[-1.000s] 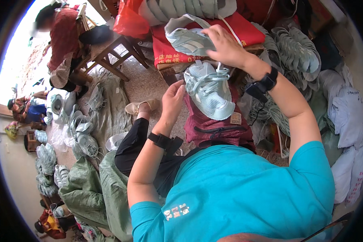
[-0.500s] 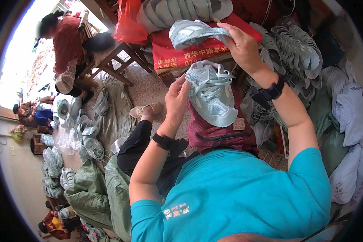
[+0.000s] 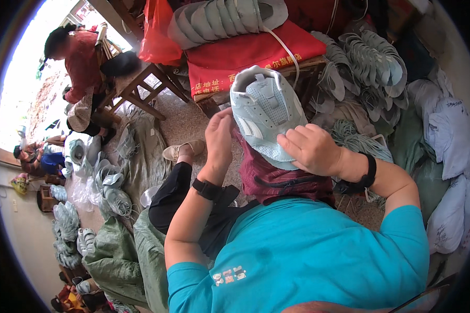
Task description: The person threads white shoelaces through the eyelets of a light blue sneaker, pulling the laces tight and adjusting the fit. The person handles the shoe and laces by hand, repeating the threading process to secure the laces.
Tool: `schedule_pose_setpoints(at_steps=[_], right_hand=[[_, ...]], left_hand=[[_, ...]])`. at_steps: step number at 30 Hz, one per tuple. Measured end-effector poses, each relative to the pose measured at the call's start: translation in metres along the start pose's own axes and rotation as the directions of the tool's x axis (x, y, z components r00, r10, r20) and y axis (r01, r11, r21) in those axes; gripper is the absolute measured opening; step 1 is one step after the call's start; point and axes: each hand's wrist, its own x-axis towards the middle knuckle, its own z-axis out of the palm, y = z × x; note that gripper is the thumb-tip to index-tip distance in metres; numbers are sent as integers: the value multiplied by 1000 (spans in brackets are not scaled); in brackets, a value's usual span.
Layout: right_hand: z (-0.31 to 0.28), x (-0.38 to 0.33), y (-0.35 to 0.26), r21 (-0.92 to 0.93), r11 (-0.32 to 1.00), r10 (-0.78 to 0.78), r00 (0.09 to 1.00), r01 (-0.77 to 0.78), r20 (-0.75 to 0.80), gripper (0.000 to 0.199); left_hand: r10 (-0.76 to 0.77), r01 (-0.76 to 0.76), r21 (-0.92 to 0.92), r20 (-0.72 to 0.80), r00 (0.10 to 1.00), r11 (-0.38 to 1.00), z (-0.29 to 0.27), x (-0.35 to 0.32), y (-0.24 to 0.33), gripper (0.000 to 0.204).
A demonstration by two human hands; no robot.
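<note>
A pale blue-grey shoe upper (image 3: 269,112), its eyelets without a lace, is held above my lap with the toe toward me. My right hand (image 3: 313,151) grips it at the toe, fingers curled over the edge. At the upper's left side, my left hand (image 3: 219,138) is closed, fingertips close to the edge; what they pinch is hidden. Behind the upper, a white lace (image 3: 284,47) hangs down over a red cloth (image 3: 209,68) from a row of nested uppers (image 3: 219,23). A maroon cloth (image 3: 282,180) lies across my lap.
A wooden stool (image 3: 141,91) stands at the left, near a seated person in red (image 3: 83,68). Bundled uppers (image 3: 376,62) and a hank of pale laces (image 3: 355,138) are at the right, beside white sacks (image 3: 454,141). Green sacks (image 3: 115,255) lie at lower left.
The upper from my raised right hand has come down over my lap, toe toward me. The laced upper that my left hand held no longer shows. A white lace now hangs across the red cloth.
</note>
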Motion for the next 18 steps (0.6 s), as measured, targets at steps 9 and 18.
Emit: schedule_pose_setpoints(at_steps=[9,18], right_hand=[[-9,28,44,293,923,264,964,-249,-13,50],[102,41,72,708,530,667,745,-467,-8,52]], left_hand=[[276,-321,293,185,943,901,50,25,20,72],[109,-131,229,108,988,965,27,32,-27,80]])
